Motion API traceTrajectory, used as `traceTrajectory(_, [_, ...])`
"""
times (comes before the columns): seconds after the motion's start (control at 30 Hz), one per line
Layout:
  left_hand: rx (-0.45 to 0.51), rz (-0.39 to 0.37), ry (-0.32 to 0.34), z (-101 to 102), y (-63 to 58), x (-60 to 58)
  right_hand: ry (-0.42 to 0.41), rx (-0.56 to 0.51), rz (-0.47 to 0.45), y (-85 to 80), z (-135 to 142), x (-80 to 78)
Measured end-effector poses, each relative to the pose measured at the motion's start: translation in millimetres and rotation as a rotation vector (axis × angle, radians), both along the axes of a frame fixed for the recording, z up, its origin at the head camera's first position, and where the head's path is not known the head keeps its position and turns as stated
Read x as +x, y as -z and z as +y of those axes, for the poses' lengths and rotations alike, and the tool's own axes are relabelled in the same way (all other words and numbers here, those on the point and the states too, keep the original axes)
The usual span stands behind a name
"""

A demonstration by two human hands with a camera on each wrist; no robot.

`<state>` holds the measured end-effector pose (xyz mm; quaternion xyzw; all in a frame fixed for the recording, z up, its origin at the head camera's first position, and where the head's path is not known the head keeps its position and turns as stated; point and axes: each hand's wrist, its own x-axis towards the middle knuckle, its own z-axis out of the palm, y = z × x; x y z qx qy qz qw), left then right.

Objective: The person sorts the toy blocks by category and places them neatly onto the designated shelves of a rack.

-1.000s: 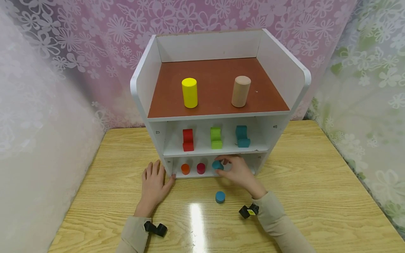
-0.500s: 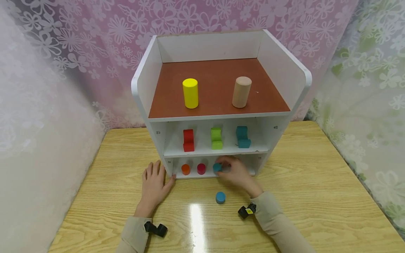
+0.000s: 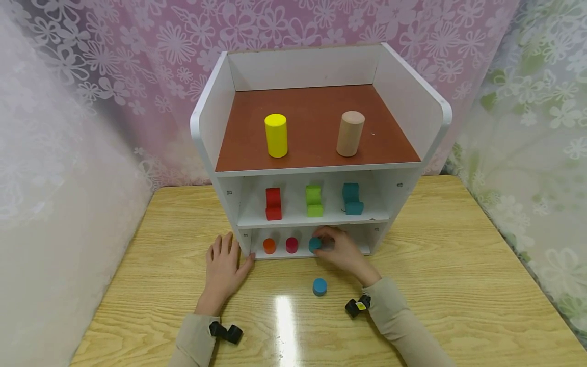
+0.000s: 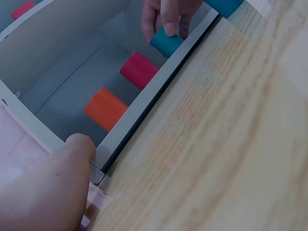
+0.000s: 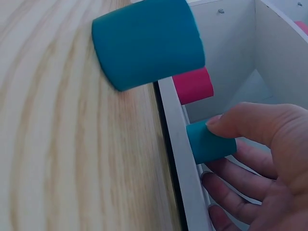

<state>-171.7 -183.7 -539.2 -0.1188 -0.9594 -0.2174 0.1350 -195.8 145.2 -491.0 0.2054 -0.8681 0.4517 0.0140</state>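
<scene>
My right hand (image 3: pixel 341 251) pinches a teal cylinder block (image 5: pixel 209 141) on the bottom level of a white shelf unit (image 3: pixel 312 223). In the right wrist view the thumb lies on the block's side and the other fingers reach behind it. Left of it, an orange cylinder block (image 3: pixel 269 246) and a crimson cylinder block (image 3: pixel 291 245) stand upright in the same row. A blue cylinder block (image 3: pixel 319 287) stands on the table in front of the shelf. My left hand (image 3: pixel 223 267) rests flat with spread fingers, its thumb at the unit's lower left front corner.
On the middle level stand a red curved block (image 3: pixel 273 204), a green curved block (image 3: pixel 314 201) and a teal curved block (image 3: pixel 352 199). The brown top holds a yellow cylinder (image 3: pixel 276 135) and a plain wood cylinder (image 3: pixel 350 134). A pink floral curtain (image 3: pixel 293 23) hangs behind.
My right hand has lowered the teal cylinder block slightly onto the bottom level, in line with the other two. Over the last half second it hardly moves. The left hand stays put.
</scene>
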Motion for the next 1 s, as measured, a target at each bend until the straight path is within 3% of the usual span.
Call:
traceTrajectory(0.33, [-0.001, -0.007, -0.001, 0.8, -1.4, 0.0, -0.035, 0.045, 0.01, 0.4, 0.8, -1.2])
traceTrajectory(0.6, [-0.003, 0.02, -0.001, 0.1, 1.0, 0.2, -0.077, 0.166, 0.05, -4.8, 2.1, 0.4])
traceTrajectory(0.83, [-0.001, 0.025, -0.003, -0.5, -1.6, 1.9, -0.086, 0.271, 0.026, -28.9, 1.0, 12.2])
traceTrajectory(1.0, [-0.005, 0.02, 0.001, 1.4, -2.1, 2.0, -0.085, 0.364, 0.086, -47.9, 0.4, 26.1])
